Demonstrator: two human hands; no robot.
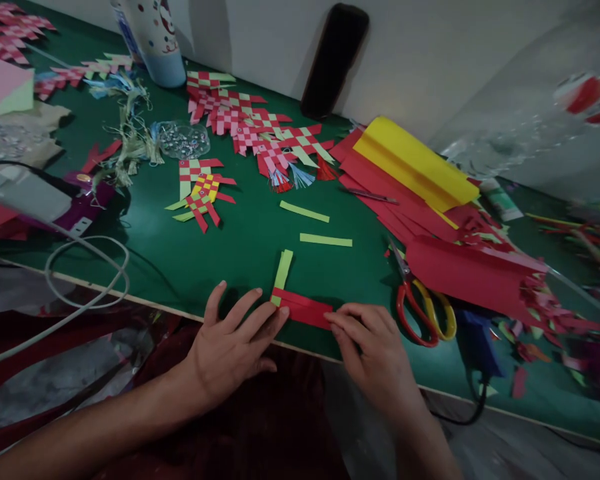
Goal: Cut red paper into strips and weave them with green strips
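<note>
Red paper strips [305,311] lie side by side near the front edge of the green table. At their left end a light green paper strip [283,268] crosses them and points away from me. My left hand [237,337] is spread, its fingertips pressing the left end of the red strips. My right hand [367,337] pinches their right end between thumb and fingers. Beyond them lie two loose green strips, an upper one [305,212] and a lower one [326,240]. Several finished woven paper fish [203,190] rest to the left.
Scissors [420,310] with red and yellow handles lie right of my right hand, beside red paper sheets [470,273] and yellow paper [415,163]. A phone [335,60] leans on the wall. A white cable [87,303] loops over the left edge near a bottle [160,47].
</note>
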